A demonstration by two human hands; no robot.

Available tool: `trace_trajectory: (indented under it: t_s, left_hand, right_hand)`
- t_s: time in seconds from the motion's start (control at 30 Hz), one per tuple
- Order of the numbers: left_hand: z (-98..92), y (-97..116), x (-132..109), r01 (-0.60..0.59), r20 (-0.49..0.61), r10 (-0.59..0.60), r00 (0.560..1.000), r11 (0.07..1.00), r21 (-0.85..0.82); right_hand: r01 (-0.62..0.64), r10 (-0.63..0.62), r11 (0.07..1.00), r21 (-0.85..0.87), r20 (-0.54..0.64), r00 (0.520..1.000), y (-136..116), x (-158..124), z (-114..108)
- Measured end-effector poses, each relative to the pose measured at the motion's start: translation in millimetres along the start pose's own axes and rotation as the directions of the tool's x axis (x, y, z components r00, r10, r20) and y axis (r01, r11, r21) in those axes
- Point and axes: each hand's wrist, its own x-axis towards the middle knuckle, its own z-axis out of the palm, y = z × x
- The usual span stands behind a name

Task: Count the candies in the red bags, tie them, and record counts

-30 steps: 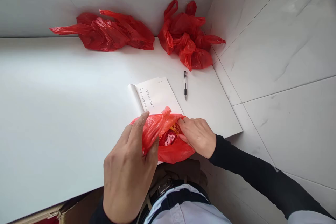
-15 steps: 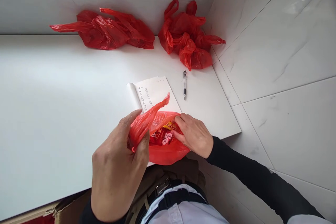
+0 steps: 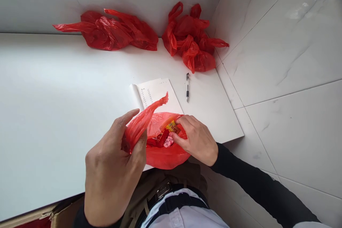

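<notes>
My left hand (image 3: 114,164) pinches the bag (image 3: 167,159) at the near edge of the table (image 3: 40,96); my right hand (image 3: 197,138) curls at its mouth, grip unclear to me. It partly blocks the notebook (image 3: 157,91); beyond lie a pen (image 3: 187,87) and red bundles (image 3: 116,32).

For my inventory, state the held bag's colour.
The held bag is red, as the head view shows.

I can't read the writing on the notebook (image 3: 160,87) beyond the fingers (image 3: 187,123), nor that on the wrappers (image 3: 172,127) between them.

Table (image 3: 48,107) leftward of the left fingers (image 3: 123,119) is free; bags (image 3: 112,32) block its back.
</notes>
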Motion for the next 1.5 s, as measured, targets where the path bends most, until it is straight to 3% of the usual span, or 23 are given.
trace_trajectory:
  t_s: [0.13, 0.27, 0.4, 0.67, 0.87, 1.07, 1.5]
  left_hand:
    - [0.1, 0.9, 0.8, 0.025, -0.015, -0.025, 1.000, 1.000, -0.008]
    - [0.1, 1.3, -1.1, 0.038, -0.012, -0.038, 0.999, 0.999, -0.013]
    - [-0.9, 1.3, -3.3, 0.045, -0.010, -0.045, 0.999, 0.999, -0.022]
    - [-0.1, -0.2, -2.2, 0.072, 0.017, -0.071, 0.997, 0.997, -0.038]
    - [-3.3, -3.3, -3.8, 0.077, 0.033, -0.074, 0.997, 0.993, -0.091]
    - [-0.4, -6.4, -2.9, 0.072, 0.061, -0.067, 0.996, 0.992, -0.099]
    - [-6.6, 3.1, -4.4, 0.080, 0.059, -0.075, 0.995, 0.992, -0.097]
  right_hand:
    - [-0.137, 0.101, 0.936, 0.324, 0.125, 0.987, -2.8, -0.3, -4.5]
    - [-0.213, 0.122, 0.869, 0.446, 0.224, 0.967, -0.9, 1.9, -6.2]
    - [-0.245, 0.101, 0.840, 0.485, 0.304, 0.947, 0.6, 1.7, -6.2]
    - [-0.258, 0.078, 0.825, 0.504, 0.351, 0.933, 2.7, 2.9, -6.5]
    - [-0.316, 0.134, 0.854, 0.414, 0.412, 0.901, 10.7, 10.4, 0.1]
    - [-0.275, 0.059, 0.845, 0.459, 0.432, 0.900, 13.6, 12.2, -0.3]
    - [-0.335, -0.028, 0.740, 0.583, 0.525, 0.850, 14.2, 16.6, -7.1]
